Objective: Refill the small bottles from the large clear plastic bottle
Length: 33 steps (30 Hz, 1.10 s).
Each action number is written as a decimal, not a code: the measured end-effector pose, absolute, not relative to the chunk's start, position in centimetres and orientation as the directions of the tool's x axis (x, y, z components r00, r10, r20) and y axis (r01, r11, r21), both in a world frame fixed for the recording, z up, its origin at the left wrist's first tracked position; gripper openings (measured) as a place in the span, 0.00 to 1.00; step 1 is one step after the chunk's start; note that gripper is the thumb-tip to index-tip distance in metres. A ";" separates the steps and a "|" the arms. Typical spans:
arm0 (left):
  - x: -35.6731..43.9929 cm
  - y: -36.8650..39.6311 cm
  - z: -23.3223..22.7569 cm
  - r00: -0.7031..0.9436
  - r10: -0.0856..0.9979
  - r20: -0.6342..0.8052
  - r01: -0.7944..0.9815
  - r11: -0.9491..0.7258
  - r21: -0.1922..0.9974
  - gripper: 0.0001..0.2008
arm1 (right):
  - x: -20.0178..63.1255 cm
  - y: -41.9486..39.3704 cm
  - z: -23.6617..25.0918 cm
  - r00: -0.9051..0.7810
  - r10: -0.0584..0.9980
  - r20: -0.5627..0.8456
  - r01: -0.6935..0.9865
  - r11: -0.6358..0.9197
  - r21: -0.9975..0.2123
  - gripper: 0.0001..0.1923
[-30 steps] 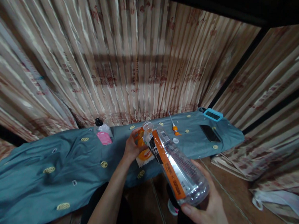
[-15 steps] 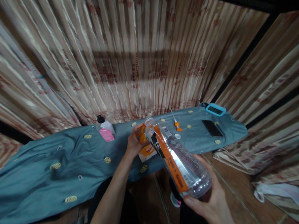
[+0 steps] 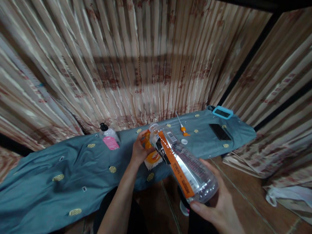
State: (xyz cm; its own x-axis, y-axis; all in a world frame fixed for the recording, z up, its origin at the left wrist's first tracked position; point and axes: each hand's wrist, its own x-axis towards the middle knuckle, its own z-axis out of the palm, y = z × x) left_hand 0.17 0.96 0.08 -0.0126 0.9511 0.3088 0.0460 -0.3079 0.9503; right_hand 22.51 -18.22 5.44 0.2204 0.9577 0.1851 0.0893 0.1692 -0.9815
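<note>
My right hand (image 3: 216, 206) is wrapped around the base of a large clear plastic bottle (image 3: 187, 166) with an orange and silver label. The bottle tilts, base toward me and neck up to the left, and looks nearly empty. My left hand (image 3: 139, 150) is closed around a smaller orange container (image 3: 152, 158) with a pale lower edge. The clear bottle's uncapped mouth is right by the container's top; whether they touch I cannot tell. Beyond the bottle lie an orange pump head (image 3: 183, 130) with its tube and a white cap (image 3: 184, 141).
A clear pump bottle with a pink label (image 3: 110, 139) stands left on the blue-green cloth (image 3: 39, 177). To the right lie a black phone (image 3: 219, 132) and a blue-framed device (image 3: 222, 112). Pleated curtains (image 3: 148, 61) rise behind; below is brown tiled floor (image 3: 245, 193).
The view has shifted slightly. Both hands keep their hold, and the clear bottle stays tilted at about the same angle by the orange container.
</note>
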 end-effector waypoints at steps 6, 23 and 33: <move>0.0 1.1 -0.1 -0.035 0.950 0.311 0.080 -0.307 0.948 0.39 | 23.8 -18.3 4.2 0.091 0.987 0.133 0.071 0.127 -0.989 0.51; 0.2 1.1 -0.3 -0.052 0.943 0.329 0.062 -0.326 0.943 0.39 | 22.0 -18.3 5.6 0.215 0.969 0.122 0.064 0.111 -0.992 0.55; 0.4 0.9 0.0 -0.044 0.946 0.321 0.033 -0.320 0.947 0.38 | 22.3 -18.3 5.2 0.220 0.963 0.158 0.102 0.138 -0.985 0.52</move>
